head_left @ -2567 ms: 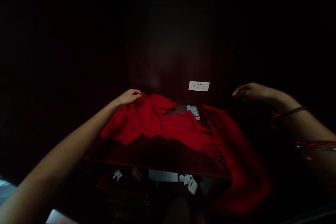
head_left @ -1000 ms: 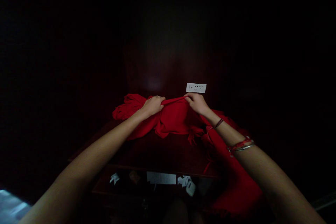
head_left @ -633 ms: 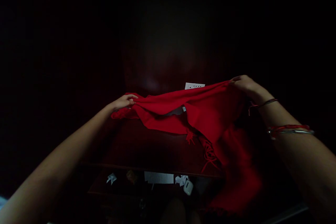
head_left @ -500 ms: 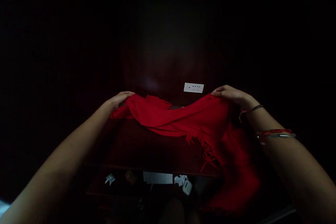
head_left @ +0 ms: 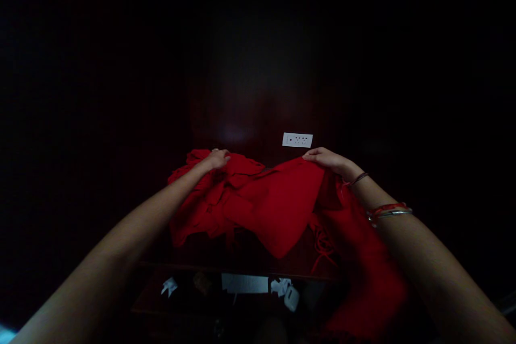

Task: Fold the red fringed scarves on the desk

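Note:
A red fringed scarf (head_left: pixel 278 204) lies bunched on a dark wooden table (head_left: pixel 250 255), one end hanging off the right side toward the floor. My left hand (head_left: pixel 217 159) rests on the scarf's far left part, fingers curled into the cloth. My right hand (head_left: pixel 328 160) pinches the scarf's upper edge at the far right, near the wall. My right forearm carries a thin thread band and red and metal bangles (head_left: pixel 387 210). The room is very dark.
A white socket plate (head_left: pixel 297 140) sits on the dark wall just behind the table. Beneath the table's front edge a lower shelf holds white paper scraps (head_left: pixel 244 282) and a small white device (head_left: pixel 292 298).
The scarf was stretched wide between my hands; now both hands have come lower and closer together, and the cloth lies folded and bunched on the table. The phone seen earlier is covered.

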Demonstrator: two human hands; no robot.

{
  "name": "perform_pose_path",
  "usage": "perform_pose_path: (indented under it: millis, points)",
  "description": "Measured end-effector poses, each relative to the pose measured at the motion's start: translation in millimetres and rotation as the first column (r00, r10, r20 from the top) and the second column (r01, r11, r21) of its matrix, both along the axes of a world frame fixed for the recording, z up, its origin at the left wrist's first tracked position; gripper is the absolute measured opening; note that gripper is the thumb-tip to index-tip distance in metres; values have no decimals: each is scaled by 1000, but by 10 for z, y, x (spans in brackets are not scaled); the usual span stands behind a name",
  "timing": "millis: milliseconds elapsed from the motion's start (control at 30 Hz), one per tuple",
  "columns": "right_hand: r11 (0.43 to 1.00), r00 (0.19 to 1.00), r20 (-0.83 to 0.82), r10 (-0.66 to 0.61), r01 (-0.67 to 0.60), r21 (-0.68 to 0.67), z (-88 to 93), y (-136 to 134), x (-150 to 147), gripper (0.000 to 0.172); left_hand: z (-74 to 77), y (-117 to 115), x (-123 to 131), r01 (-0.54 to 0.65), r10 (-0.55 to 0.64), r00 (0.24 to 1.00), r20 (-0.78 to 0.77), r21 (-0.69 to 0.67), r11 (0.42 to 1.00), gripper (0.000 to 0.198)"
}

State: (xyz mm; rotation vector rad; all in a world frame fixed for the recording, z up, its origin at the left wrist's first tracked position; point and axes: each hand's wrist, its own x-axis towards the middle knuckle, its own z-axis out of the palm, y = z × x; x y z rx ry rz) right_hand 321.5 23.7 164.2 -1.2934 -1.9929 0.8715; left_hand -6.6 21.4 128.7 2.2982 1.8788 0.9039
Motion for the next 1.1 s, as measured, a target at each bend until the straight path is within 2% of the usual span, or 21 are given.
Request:
perform_pose_path:
  millis: [33, 67, 133, 200, 233, 300, 400, 467, 567, 700, 800, 867, 967, 1100]
  points:
    - [999, 998, 23, 54, -54, 5, -7, -29, -58, 19, -70, -17, 190, 60, -60, 998, -11, -31, 998, 33]
    - [994, 993, 40, 107, -108, 19, 5, -63, -110, 20, -115, -47, 379, 201, -203, 979, -19, -73, 977, 41]
    - [979, 981, 56, 185, -189, 78, 71, -138, -190, 24, -149, -123, 727, 438, -440, 898, 10, -108, 892, 52]
    - [964, 976, 51, 212, -217, 156, 170, -208, -225, 26, -150, -183, 982, 538, -534, 843, 63, -54, 841, 51]
    - [959, 977, 45, 210, -215, 185, 225, -239, -223, 26, -147, -196, 1062, 531, -529, 846, 75, -19, 847, 45]
    - [959, 982, 21, 188, -188, 211, 332, -291, -176, 27, -149, -188, 1119, 440, -444, 894, 56, 65, 895, 33]
    - [972, 991, -50, 122, -109, 209, 469, -349, -32, 25, -182, -153, 1023, 277, -279, 960, -11, 177, 944, 29]
    - [976, 993, -106, 54, -30, 217, 527, -375, 69, 23, -229, -174, 942, 233, -236, 972, -11, 213, 949, 28]
    - [973, 985, -172, -31, 69, 220, 537, -385, 151, 23, -334, -300, 963, 235, -252, 967, 31, 261, 936, 33]
    - [979, 980, -199, 13, 28, 201, 464, -379, 79, 24, -488, -452, 1239, 204, -206, 978, -23, 279, 938, 56]
    - [981, 976, -209, 66, -26, 190, 456, -397, 9, 23, -549, -407, 1348, 130, -109, 990, -91, 265, 956, 49]
    - [982, 972, -227, 67, -24, 185, 487, -416, 25, 21, -556, -324, 1278, 82, -59, 994, -93, 272, 959, 48]
    - [979, 960, -279, 12, 46, 201, 542, -427, 153, 20, -569, -222, 1030, 27, -8, 998, -61, 321, 947, 52]
    - [961, 924, -380, -40, 139, 238, 538, -411, 332, 19, -720, -235, 814, 85, -46, 994, -104, 416, 906, 48]
